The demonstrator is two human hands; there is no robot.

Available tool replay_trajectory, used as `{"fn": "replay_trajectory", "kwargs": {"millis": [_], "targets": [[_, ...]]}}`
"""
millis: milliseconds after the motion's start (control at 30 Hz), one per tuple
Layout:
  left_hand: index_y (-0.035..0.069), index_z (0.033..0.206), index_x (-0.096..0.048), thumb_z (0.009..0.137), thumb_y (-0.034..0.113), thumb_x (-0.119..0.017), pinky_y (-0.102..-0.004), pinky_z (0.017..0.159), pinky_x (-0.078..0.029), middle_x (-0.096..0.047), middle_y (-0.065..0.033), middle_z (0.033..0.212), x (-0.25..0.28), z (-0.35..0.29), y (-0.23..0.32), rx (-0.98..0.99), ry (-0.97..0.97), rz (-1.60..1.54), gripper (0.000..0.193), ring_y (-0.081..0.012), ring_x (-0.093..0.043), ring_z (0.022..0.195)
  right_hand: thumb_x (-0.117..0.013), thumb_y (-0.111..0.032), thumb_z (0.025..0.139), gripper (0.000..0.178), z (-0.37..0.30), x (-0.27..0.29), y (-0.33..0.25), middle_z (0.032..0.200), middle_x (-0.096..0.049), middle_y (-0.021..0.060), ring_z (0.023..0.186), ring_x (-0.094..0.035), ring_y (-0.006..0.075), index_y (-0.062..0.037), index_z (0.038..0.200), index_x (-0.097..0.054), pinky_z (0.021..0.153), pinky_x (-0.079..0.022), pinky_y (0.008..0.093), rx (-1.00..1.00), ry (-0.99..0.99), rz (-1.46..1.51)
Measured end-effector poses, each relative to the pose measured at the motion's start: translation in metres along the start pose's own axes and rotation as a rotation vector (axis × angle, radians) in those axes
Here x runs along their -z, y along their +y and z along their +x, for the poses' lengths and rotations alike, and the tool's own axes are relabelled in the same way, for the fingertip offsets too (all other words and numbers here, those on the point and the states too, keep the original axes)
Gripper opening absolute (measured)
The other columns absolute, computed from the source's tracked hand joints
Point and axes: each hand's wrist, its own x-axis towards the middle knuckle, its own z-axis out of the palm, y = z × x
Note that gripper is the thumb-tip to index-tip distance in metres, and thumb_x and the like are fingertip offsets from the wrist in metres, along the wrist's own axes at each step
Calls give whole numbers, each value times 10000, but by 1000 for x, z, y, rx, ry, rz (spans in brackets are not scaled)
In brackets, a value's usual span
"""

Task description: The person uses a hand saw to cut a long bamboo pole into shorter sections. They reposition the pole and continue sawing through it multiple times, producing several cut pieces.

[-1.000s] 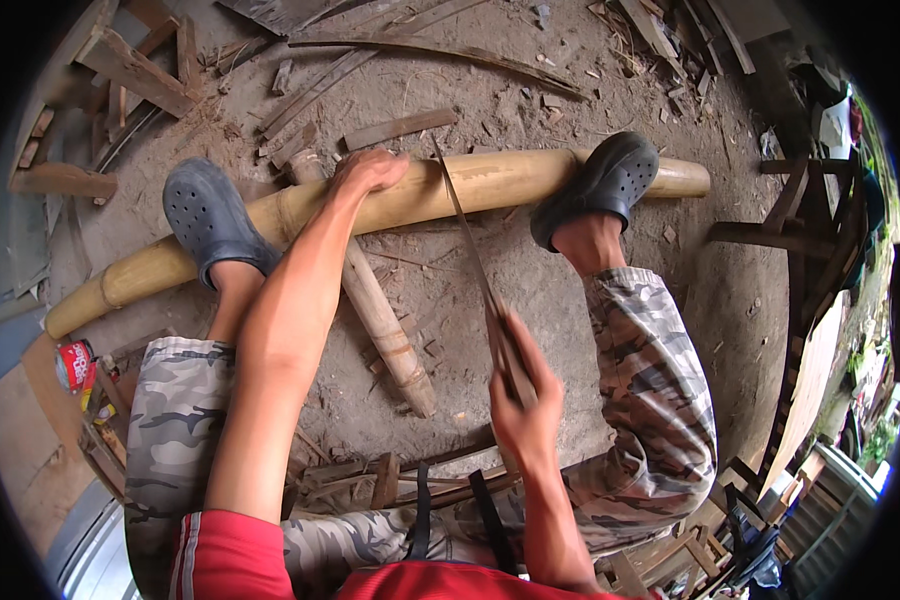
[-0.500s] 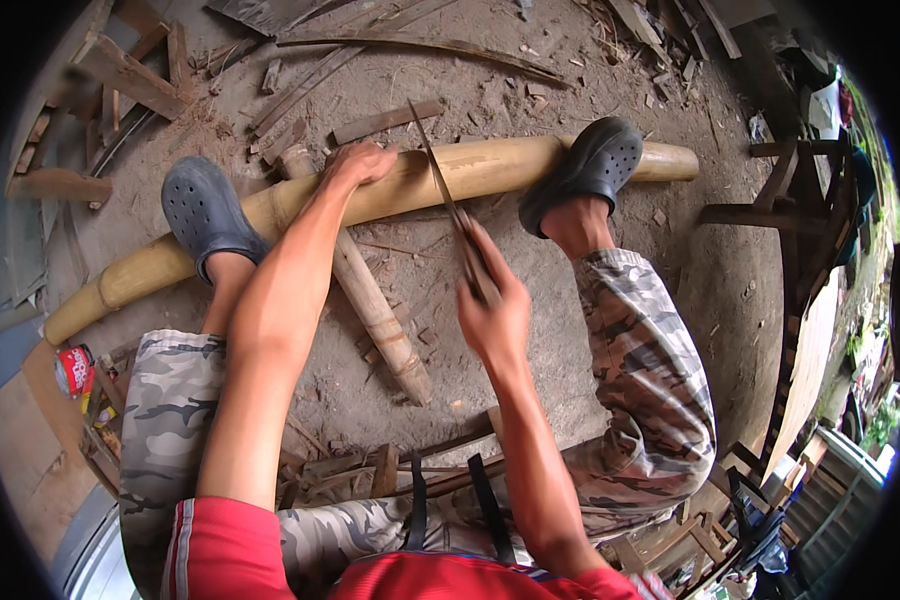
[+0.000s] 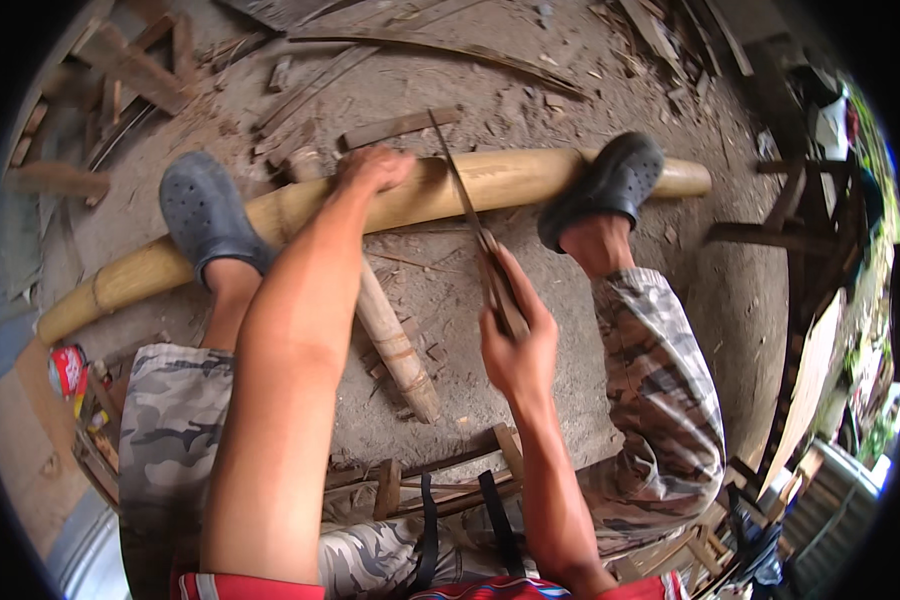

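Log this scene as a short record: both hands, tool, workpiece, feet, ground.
Left hand: on top of the bamboo pole; finger detail unclear
Right hand: closed around the handle end of a saw
Tool: saw blade crosses the pole just right of the left hand, tip pointing away from the person
Workpiece: long, yellowish, slightly curved
Feet: left clog and right clog across the pole, either side of the saw
Ground: bare dirt with wood scraps
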Motion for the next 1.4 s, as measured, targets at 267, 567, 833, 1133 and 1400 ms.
{"fn": "replay_trajectory", "kwargs": {"millis": [267,567,833,1133,1400], "targets": [[62,1397,-573,969,642,-362,-456,1151,-373,-495,-178,1498,-9,21,-12,-46,36,45,751,-355,-465,1396,-543,92,845,616,-11,0,-10,1399,-606,184,1323,-563,272,-48,1445,-525,1086,-427,336,-101,-34,93],[194,1430,-561,973,639,-355,-456,1147,-382,-489,-43,1532,12,-19,11,-3,42,-33,671,-307,-466,1403,-516,100,871,609,-2,-10,2,1438,-578,167,1339,-540,255,-52,1461,-516,1099,-427,347,-159,12,92],[66,1398,-577,977,658,-359,-497,1135,-388,-515,-187,1483,5,-10,1,-23,68,2,759,-385,-500,1358,-503,132,830,630,-82,31,-16,1407,-596,191,1347,-530,320,-35,1436,-541,1122,-403,379,-148,-25,1],[42,1397,-571,987,646,-323,-499,1163,-349,-486,-202,1501,4,5,10,-67,-25,32,771,-396,-456,1394,-595,48,828,651,16,-10,10,1325,-625,221,1264,-572,357,-94,1457,-508,1030,-486,377,-51,15,68],[-63,1380,-530,1002,600,-303,-464,1166,-347,-465,-281,1476,12,6,-4,-88,-7,30,795,-425,-436,1395,-565,62,835,608,-40,14,-2,1334,-647,192,1289,-589,281,-54,1432,-544,1071,-449,346,-103,-17,86]]}}
